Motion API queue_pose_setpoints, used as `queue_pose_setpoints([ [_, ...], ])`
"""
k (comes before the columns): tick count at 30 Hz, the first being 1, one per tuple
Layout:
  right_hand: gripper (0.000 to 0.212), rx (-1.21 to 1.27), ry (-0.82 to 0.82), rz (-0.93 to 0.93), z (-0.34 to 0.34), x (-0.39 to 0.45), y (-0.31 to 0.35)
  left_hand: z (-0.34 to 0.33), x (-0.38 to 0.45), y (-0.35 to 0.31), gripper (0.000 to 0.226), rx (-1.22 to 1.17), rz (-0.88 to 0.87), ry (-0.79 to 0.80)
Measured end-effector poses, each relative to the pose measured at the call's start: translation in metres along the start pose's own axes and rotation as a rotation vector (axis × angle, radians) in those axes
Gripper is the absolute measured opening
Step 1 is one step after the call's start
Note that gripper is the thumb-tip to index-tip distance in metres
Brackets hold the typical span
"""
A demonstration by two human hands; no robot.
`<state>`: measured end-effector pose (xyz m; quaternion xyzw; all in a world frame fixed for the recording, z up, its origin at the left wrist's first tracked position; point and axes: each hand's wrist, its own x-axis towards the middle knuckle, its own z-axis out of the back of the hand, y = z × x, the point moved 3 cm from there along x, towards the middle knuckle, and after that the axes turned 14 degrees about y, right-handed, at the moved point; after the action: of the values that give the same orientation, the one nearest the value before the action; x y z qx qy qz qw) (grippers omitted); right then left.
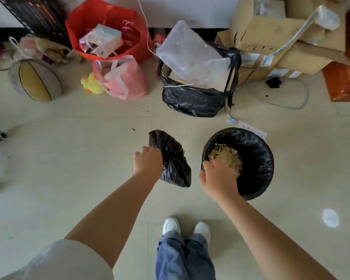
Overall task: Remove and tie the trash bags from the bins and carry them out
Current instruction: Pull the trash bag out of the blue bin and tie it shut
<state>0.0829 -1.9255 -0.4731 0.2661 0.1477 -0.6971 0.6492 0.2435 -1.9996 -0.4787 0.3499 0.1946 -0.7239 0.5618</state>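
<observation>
Glossy black plastic bin liner (pixel 257 158), crinkled; cardboard boxes (pixel 271 37).

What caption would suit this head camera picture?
Left hand grips a small black bag while right hand reaches into the lined bin.

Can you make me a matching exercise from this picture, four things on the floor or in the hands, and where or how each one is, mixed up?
Things:
1. small black bag
2. round bin
3. yellow duck toy
4. ball

Place or state:
A. on the floor at far left, in front of a pile of bags
B. gripped by the left hand
C. lined with black plastic, scraps inside, right hand at its near rim
D. beside the pink bag, on its left

Pairs: 1-B, 2-C, 3-D, 4-A
</observation>
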Motion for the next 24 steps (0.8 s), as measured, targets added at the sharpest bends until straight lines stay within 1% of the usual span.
queue_pose_setpoints([
  [4,0.03,0.055,0.071,-0.029,-0.052,0.039,-0.023,-0.036,0.06,-0.013,0.034,0.03,0.003,0.031],
  [8,0.031,0.076,0.137,-0.09,-0.079,0.046,-0.046,-0.062,0.08,-0.026,0.036,-0.004,0.004,0.057],
  [10,0.031,0.096,0.152,-0.116,-0.082,0.043,-0.057,-0.066,0.078,-0.035,0.037,-0.016,-0.011,0.024],
  [13,0.034,0.115,0.173,-0.152,-0.075,0.035,-0.075,-0.068,0.067,-0.056,0.034,-0.026,-0.078,-0.01],
  [19,0.032,0.05,0.211,-0.223,-0.053,0.013,-0.13,-0.072,0.034,-0.117,0.031,-0.063,-0.185,0.037],
  [22,0.03,0.009,0.255,-0.21,-0.052,0.004,-0.159,-0.086,0.02,-0.15,0.029,-0.101,-0.17,0.081],
  [24,0.03,-0.025,0.278,-0.152,-0.058,-0.001,-0.178,-0.097,0.014,-0.172,0.029,-0.14,-0.126,0.104],
])
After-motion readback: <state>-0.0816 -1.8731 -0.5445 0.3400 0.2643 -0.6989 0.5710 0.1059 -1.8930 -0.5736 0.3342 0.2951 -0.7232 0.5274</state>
